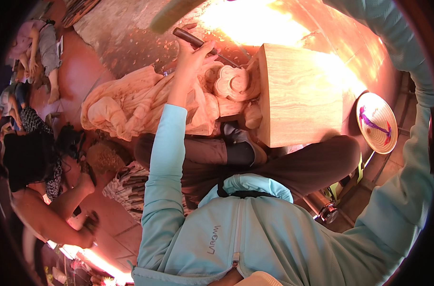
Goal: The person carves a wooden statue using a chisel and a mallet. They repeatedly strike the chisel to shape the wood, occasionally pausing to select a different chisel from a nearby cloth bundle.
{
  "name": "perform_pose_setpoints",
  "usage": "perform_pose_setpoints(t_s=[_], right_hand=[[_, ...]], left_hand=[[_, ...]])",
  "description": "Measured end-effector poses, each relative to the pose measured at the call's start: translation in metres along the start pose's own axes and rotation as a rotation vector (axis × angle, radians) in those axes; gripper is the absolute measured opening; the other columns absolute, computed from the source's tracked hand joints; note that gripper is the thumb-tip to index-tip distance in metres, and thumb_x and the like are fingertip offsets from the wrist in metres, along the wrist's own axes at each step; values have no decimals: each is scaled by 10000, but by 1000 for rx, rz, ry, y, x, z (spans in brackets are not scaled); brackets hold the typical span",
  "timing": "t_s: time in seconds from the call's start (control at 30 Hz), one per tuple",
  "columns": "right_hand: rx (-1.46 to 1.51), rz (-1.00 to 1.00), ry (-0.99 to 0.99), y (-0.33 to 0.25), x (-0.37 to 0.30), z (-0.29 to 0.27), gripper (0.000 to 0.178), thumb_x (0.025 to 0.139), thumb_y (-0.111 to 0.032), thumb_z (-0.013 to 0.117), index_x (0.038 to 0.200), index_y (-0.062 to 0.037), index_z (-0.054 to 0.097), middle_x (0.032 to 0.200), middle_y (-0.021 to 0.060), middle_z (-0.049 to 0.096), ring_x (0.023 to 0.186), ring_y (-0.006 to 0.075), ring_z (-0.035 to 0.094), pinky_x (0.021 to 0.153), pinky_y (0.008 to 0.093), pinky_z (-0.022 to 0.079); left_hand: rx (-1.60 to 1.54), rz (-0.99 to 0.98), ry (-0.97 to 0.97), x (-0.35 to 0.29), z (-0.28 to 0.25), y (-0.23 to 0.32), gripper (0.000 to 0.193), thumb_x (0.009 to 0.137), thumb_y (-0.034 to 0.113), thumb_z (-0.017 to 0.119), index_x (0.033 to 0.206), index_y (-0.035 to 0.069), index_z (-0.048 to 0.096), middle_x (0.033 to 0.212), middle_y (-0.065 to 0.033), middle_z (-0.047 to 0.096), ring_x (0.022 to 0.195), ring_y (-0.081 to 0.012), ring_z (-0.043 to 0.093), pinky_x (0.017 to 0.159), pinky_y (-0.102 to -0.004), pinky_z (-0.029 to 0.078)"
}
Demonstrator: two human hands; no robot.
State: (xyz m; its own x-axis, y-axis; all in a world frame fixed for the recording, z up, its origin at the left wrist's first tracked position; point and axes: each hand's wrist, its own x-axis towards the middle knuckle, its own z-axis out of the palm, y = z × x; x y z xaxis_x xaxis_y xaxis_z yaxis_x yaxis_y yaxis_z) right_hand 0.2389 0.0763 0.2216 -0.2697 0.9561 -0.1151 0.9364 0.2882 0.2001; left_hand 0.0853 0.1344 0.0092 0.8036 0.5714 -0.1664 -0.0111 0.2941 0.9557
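My left hand (192,59) is closed round the dark handle of a chisel (189,38). Its thin metal blade slants right and down toward the scroll-shaped carving beside the block. Beneath that hand a pale wooden sculpture (131,102) lies on its side, carved with drapery-like folds and rounded forms. At its right end is a big square-edged wooden block (300,95) with visible grain. My right arm (393,200) curves up along the right rim and leaves at the top; the right hand is out of sight. A blurred, curved, greenish-brown thing (174,15) crosses the top edge; its kind is unclear.
My crossed legs (302,167) lie against the sculpture's near side. A conical hat (376,123) and a metal-ended bottle (324,209) are at right. Several carving tools (136,190) lie left of my arm. Other people (45,181) sit at left. Wood chips dot the floor (126,43).
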Motion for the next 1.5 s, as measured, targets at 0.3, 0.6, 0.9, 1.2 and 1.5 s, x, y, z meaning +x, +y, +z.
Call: perform_pose_setpoints(t_s=[0.3, 0.6, 0.9, 1.2, 1.5], right_hand=[[49, 110, -21, 23, -1, 16, 581, 710, -80, 621, 1282, -141, 539, 919, 189, 677, 842, 359, 651, 708, 476, 500], [42, 153, -47, 30, -11, 19, 630, 709, -83, 604, 1327, -162, 510, 988, 188, 672, 884, 367, 641, 740, 468, 504], [-17, 158, -128, 37, -24, 22, 649, 717, -99, 598, 1353, -157, 482, 1009, 199, 666, 904, 371, 639, 762, 463, 504], [167, 297, -20, 48, -33, 35, 664, 734, -93, 570, 1385, -151, 450, 998, 201, 667, 887, 368, 645, 776, 468, 503], [68, 227, -219, 45, -42, 15, 675, 736, -74, 569, 1395, -156, 444, 1048, 191, 662, 935, 368, 630, 796, 457, 495]], left_hand=[[84, -11, -163, 21, 1, 4, 630, 892, 42, 635, 1370, 202, 256, 985, -112, 646, 888, -237, 679, 783, -412, 588], [139, 22, -209, 27, 3, 4, 623, 899, 53, 635, 1370, 210, 258, 1039, -132, 641, 899, -240, 685, 789, -414, 594], [184, -48, -277, 31, 14, 18, 623, 890, 52, 643, 1375, 197, 280, 1022, -125, 625, 897, -236, 680, 800, -421, 597], [191, -48, -361, 43, 16, 16, 639, 878, 76, 664, 1386, 174, 289, 1009, -120, 623, 905, -233, 675, 801, -404, 602], [269, -51, -437, 53, 21, 18, 646, 874, 91, 672, 1393, 152, 293, 1025, -134, 641, 894, -217, 680, 785, -378, 606]])
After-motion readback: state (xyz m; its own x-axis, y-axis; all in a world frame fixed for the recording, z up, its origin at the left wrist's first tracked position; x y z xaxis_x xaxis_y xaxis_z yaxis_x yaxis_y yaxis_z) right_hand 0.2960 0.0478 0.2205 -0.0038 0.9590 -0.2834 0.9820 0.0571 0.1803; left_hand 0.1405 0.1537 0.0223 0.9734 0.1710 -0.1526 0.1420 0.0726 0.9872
